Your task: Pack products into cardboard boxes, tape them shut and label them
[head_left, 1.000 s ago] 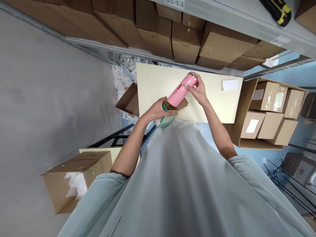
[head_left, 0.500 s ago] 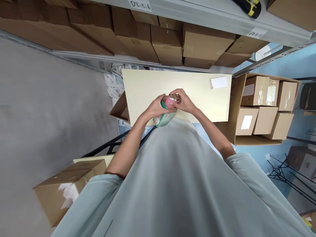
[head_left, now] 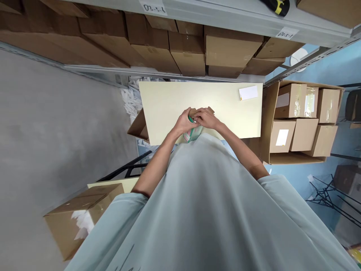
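Observation:
My left hand (head_left: 182,123) is wrapped around a small green, white and pink carton (head_left: 194,133), held tilted at the table's near edge. The carton's top is open, with a brown flap (head_left: 210,110) sticking out beyond my fingers. My right hand (head_left: 207,119) is bent over that opening, its fingers curled down at the carton's mouth. Whatever lies under those fingertips is hidden. The pink container with a silvery top seen earlier cannot be made out now.
The pale yellow table (head_left: 163,101) bears a white card (head_left: 248,93) at its far right. Right of it stands a large carton (head_left: 267,124) of smaller brown boxes. A shelf (head_left: 197,9) with boxes crosses the far side. Another brown box (head_left: 76,214) sits lower left.
The pink container, held at the carton's mouth by my right hand before, has dropped out of sight. My right hand has moved in over the opening, its fingers now curled there.

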Motion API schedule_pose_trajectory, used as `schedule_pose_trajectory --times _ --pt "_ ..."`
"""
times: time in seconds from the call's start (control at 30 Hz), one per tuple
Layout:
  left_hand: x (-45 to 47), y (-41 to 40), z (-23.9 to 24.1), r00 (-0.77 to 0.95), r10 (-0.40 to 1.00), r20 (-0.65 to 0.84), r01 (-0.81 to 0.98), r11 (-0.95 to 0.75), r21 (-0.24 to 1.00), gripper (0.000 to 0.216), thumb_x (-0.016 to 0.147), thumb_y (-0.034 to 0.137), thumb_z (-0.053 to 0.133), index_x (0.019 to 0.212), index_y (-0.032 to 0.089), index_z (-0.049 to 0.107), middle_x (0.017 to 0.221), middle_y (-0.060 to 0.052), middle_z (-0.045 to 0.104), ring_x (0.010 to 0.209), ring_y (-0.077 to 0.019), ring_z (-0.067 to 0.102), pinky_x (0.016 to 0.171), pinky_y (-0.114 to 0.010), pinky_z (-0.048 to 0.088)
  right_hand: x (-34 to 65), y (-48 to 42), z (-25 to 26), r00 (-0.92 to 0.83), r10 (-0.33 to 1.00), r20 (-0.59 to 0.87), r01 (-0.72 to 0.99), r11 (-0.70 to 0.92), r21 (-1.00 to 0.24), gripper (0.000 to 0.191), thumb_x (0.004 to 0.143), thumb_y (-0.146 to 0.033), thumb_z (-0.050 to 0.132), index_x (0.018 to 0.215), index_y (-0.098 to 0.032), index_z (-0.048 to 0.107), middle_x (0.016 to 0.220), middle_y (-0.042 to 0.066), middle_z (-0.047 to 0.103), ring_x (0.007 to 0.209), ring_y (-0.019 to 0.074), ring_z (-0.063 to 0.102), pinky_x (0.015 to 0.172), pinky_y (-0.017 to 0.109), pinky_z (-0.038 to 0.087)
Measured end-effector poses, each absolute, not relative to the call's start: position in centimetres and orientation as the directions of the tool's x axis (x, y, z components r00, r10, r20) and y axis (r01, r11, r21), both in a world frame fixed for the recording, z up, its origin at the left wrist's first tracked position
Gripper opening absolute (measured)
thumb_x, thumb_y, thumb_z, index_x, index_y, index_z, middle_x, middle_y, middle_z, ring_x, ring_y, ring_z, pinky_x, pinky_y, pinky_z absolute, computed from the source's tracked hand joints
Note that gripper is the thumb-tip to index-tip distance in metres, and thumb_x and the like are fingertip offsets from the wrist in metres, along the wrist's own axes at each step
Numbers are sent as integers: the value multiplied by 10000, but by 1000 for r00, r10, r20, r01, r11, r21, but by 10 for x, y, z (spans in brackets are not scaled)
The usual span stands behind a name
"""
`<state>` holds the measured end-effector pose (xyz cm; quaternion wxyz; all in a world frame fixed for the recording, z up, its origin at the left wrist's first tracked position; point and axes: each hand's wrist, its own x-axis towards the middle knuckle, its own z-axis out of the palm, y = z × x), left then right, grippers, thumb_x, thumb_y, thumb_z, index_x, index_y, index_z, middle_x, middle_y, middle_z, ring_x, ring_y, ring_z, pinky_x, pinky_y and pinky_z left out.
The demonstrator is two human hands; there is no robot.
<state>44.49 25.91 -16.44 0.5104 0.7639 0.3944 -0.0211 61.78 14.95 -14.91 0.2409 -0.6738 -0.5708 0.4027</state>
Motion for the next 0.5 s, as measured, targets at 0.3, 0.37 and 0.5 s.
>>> schedule_pose_trajectory --times 0.3,0.37,0.5 --pt "441 263 -160 737 605 -303 578 -330 747 1303 636 402 1072 1750 131 453 1692 -251 571 1619 -485 551 1335 -550 495 641 115 -177 588 602 -541 -91 -615 -783 574 1040 -672 787 1330 -179 738 1262 196 828 1189 348 842 1153 575 666" --pt "442 259 -157 744 611 -270 555 -341 759 1288 672 419 1059 1762 150 429 1728 -252 521 1602 -463 571 1303 -530 529 637 116 -185 547 586 -598 -286 -541 -791 516 1027 -684 817 1211 -209 735 1084 118 847 968 264 872 1008 474 728" --pt "451 247 -159 701 667 -252 565 -304 767 842 911 437 865 1660 215 550 1655 -187 606 1423 -368 706 1223 -485 590 622 128 -196 594 557 -581 -326 -493 -807 427 1013 -633 870 1074 -235 727 900 16 799 797 176 845 908 357 732"
